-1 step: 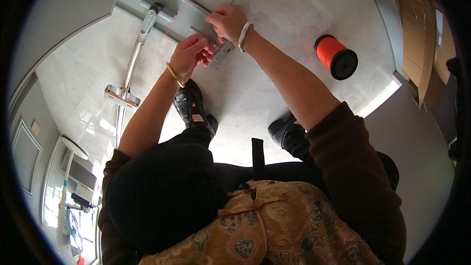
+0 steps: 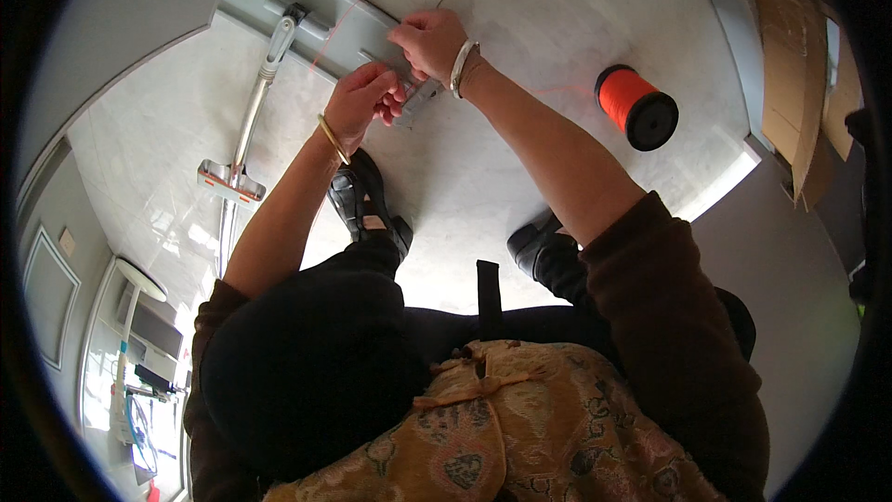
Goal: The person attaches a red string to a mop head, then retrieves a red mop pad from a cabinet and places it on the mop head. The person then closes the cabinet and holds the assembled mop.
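Note:
A long flat grey mop head (image 2: 358,37) lies on the floor, joined to a silver pole (image 2: 263,79) at a pivot. An orange thread (image 2: 333,35) crosses it. At its near right end is a grey end piece (image 2: 416,102), partly hidden by my fingers. My left hand (image 2: 358,102) is closed in a pinch beside this end. My right hand (image 2: 432,42) is also closed in a pinch, just above and to the right. What the fingers hold is too small to make out. To the right lies a spool of orange thread (image 2: 624,100), with its strand running toward my right wrist.
A metal bracket (image 2: 230,182) sits along the pole. My black shoes (image 2: 358,195) are on the floor below my hands. Cardboard (image 2: 790,74) leans at the far right. A grey panel (image 2: 121,9) borders the upper left.

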`<state>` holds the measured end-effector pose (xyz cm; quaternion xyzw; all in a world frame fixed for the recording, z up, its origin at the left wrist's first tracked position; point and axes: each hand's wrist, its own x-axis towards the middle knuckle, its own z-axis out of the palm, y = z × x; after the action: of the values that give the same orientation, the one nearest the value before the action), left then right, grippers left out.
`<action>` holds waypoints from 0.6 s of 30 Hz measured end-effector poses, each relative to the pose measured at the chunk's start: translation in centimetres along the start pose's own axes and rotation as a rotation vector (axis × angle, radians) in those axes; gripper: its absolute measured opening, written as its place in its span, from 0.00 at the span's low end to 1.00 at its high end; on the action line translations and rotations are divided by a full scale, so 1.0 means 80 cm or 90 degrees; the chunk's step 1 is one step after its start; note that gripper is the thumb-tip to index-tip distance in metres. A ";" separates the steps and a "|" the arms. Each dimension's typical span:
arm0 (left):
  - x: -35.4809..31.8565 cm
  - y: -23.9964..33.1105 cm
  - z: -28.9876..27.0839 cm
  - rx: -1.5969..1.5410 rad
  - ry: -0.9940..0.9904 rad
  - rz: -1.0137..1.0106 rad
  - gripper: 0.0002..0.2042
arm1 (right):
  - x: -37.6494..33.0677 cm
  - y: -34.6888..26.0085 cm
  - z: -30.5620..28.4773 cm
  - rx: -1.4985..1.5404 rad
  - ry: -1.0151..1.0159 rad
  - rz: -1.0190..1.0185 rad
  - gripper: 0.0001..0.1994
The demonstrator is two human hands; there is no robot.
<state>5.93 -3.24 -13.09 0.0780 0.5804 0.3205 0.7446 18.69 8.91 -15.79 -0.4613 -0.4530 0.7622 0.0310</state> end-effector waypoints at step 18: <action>0.003 -0.009 0.028 0.323 0.105 0.074 0.11 | -0.005 -0.001 -0.009 -0.148 -0.085 -0.132 0.15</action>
<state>8.27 -3.07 -12.91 0.2690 0.6956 0.2120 0.6315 19.42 9.29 -15.58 -0.3609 -0.5843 0.7264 0.0262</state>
